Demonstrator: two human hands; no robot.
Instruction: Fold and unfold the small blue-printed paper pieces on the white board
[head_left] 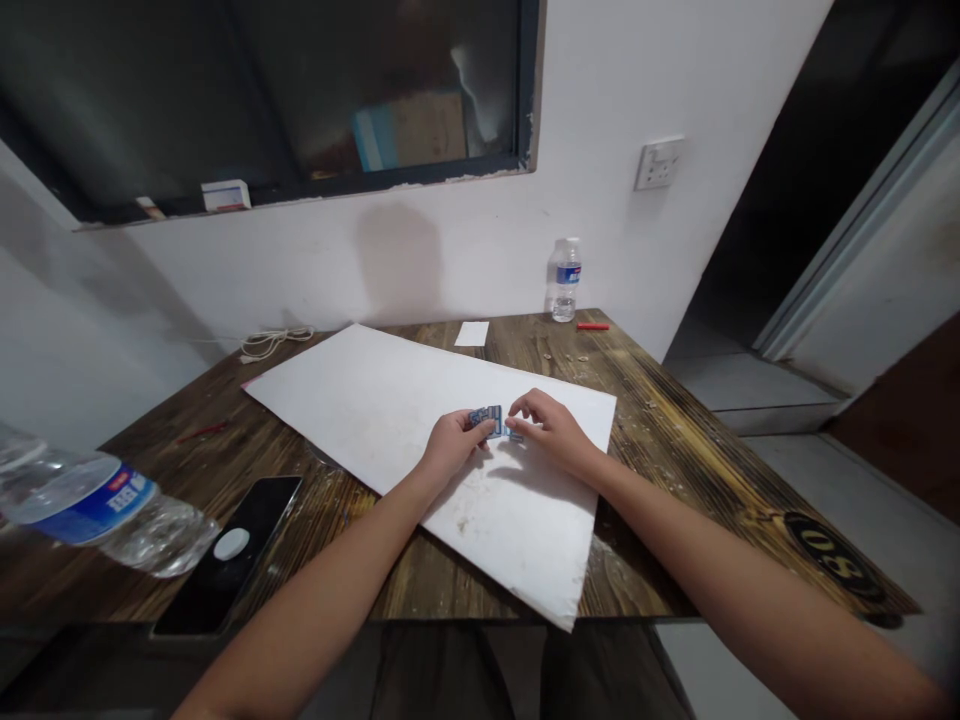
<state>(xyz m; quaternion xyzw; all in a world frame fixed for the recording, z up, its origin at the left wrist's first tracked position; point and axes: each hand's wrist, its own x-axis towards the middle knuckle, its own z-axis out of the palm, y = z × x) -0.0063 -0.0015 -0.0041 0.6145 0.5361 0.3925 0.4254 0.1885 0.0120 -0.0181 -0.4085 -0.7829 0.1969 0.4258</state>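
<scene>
Both my hands meet over a large white sheet (pixel 390 400) lying on the wooden table (pixel 675 430). My left hand (pixel 452 442) is closed, pinching a small blue and white printed piece (pixel 489 419) by its left side. My right hand (pixel 549 425) is closed too, its fingertips pinching the same piece from the right. The piece sits just above the sheet, too small to read.
A black phone (pixel 232 565) lies at the near left edge, beside a lying water bottle (pixel 97 510). An upright bottle (pixel 564 280), a red pen (pixel 592 326) and a small white paper (pixel 472 334) are at the back. A white cable (pixel 274 342) lies back left.
</scene>
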